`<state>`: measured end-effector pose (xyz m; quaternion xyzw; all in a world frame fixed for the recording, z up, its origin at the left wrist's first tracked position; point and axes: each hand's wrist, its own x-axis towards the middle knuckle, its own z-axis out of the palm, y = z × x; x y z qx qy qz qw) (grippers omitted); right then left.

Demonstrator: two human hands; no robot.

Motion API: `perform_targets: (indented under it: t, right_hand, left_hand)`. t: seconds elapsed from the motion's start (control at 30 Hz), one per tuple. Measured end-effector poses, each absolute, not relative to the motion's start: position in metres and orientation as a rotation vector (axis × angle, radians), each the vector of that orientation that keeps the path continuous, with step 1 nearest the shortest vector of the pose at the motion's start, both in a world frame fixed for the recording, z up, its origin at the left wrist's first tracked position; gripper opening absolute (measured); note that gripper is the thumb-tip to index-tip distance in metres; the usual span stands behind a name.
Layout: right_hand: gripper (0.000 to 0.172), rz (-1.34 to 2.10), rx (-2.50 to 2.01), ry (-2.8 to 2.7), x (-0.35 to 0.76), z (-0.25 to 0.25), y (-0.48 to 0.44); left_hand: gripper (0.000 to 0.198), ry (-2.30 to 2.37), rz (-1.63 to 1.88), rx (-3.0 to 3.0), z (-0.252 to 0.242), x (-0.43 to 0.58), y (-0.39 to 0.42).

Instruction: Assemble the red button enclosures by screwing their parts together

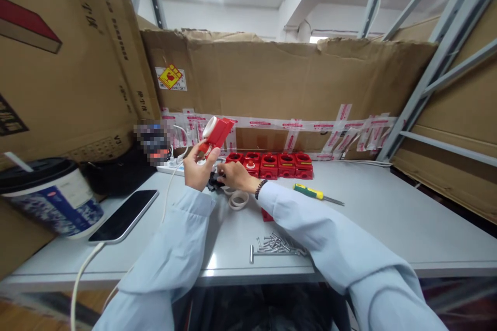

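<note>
My left hand (197, 165) is closed around a red plastic housing (217, 133) with a white round part at its end, held up above the table. My right hand (234, 175) rests low on the table, fingers curled over small black parts (213, 182); what it grips I cannot make out. White rings (238, 199) lie just in front of it. A row of several red housings (277, 164) stands behind the hands by the cardboard wall.
A green-and-yellow screwdriver (316, 194) lies to the right. A pile of screws (276, 244) sits near the front edge. A phone (125, 215) on a white cable and a lidded tub (48, 197) are at left. Cardboard (287, 77) walls the grey table (388, 217).
</note>
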<state>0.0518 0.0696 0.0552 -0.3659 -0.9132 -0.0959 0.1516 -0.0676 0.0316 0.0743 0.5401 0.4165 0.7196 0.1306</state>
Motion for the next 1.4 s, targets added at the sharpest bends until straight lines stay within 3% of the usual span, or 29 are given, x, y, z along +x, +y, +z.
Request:
perform_targets:
  t: [0.2,0.4,0.63,0.73,0.8,0.9,0.97,1.03,1.17,1.27,1.4]
  right_hand:
    - [0.018,-0.373,-0.977,-2.641,0.047,0.047,0.066]
    - [0.027,-0.56,-0.661,-2.722,0.047,0.047,0.06]
    - [0.015,-0.786,-0.418,-2.818,0.054,0.036,0.04]
    - [0.023,-0.637,-0.558,-2.846,0.069,0.053,0.02]
    - [0.018,-0.486,-0.711,-2.847,0.087,0.071,0.008]
    - [0.025,0.051,-0.901,-2.649,0.124,0.096,-0.003]
    - [0.038,0.417,-0.843,-2.359,0.15,0.104,-0.006]
    - [0.037,0.72,-0.727,-2.178,0.172,0.103,-0.01]
    - [0.038,0.788,-0.734,-1.873,0.196,0.087,-0.021]
    - [0.049,0.778,-0.743,-1.702,0.205,0.078,-0.026]
    - [0.049,0.821,-0.754,-1.649,0.216,0.077,-0.026]
  left_hand:
    - [0.047,1.253,2.08,1.577,0.073,-0.068,0.032]
    - [0.048,1.257,2.071,1.602,0.073,-0.068,0.032]
    - [0.052,1.314,2.023,1.679,0.07,-0.066,0.033]
    - [0.051,1.352,1.975,1.754,0.069,-0.063,0.031]
    - [0.05,1.346,1.943,1.804,0.068,-0.058,0.028]
    - [0.053,1.306,1.858,1.882,0.065,-0.044,0.02]
    - [0.054,1.26,1.767,1.968,0.061,-0.028,0.013]
    - [0.055,1.179,1.676,2.08,0.056,-0.01,0.004]
    - [0.064,0.962,1.51,2.277,0.052,0.023,-0.012]
    - [0.072,0.863,1.461,2.387,0.057,0.033,-0.017]
    - [0.058,0.755,1.506,2.573,0.069,0.036,-0.017]
